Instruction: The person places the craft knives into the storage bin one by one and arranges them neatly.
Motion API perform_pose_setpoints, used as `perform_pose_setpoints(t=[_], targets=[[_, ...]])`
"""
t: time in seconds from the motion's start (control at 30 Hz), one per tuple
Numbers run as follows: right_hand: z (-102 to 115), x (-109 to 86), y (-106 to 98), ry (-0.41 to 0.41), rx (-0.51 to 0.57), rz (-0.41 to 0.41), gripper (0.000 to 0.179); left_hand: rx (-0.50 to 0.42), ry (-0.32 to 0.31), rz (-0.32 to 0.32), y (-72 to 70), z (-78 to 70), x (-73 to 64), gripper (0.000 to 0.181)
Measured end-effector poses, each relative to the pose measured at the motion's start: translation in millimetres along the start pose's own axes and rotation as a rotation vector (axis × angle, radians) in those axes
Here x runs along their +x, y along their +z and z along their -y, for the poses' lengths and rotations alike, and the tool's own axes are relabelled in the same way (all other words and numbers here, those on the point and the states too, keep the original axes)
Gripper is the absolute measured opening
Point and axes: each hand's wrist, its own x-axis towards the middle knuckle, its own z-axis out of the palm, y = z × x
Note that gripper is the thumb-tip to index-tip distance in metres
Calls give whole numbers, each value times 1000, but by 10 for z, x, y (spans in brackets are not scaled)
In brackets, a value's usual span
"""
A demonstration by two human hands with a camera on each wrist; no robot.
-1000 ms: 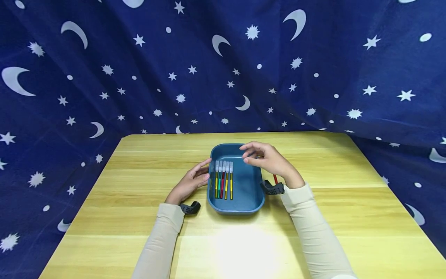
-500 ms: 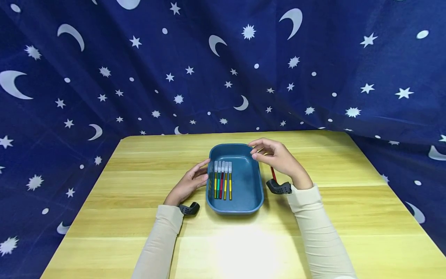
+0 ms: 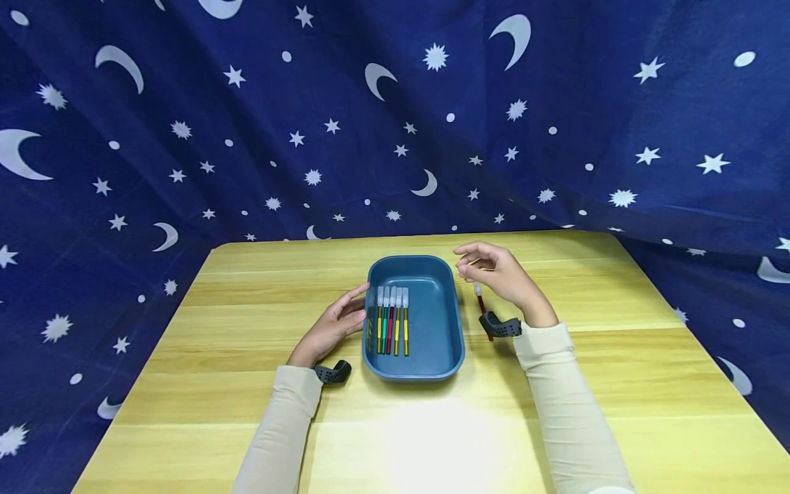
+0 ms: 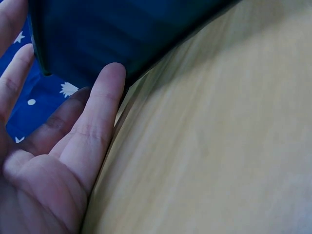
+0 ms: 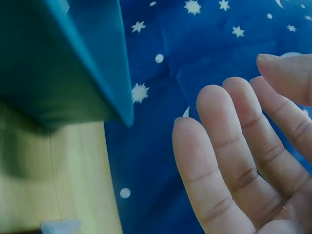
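A dark blue rectangular tray holds several slim metallic sticks with clear caps, which look like craft knives, side by side along its left. They are yellow, green and red. My left hand rests against the tray's left wall with fingers extended; the left wrist view has its fingertips at that wall. To the right of the tray, my right hand hovers with loosely bent fingers and an empty palm. Below it a red capped craft knife lies on the table, partly hidden by the wrist camera.
The light wooden table carries the tray near its middle. A dark blue curtain with moons and stars hangs behind the far edge. A black wrist camera sits low beside the tray's right side.
My right hand has moved right, from over the tray's far right corner to beside the tray, uncovering the red craft knife's cap. The left hand stays at the tray's left wall.
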Motion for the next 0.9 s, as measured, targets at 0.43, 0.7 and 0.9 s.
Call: perform_pose_setpoints(t=[0.43,0.7,0.9], targets=[[-236,27,-98,67,32,-51,34,12,-11,-9,18,-32,-22,65],[-371,12,-97,152,27,-79,39,4,-7,-5,4,-27,-31,65],[-459,-14,-125,211,5,-89,40,13,0,1,5,-23,-24,66]])
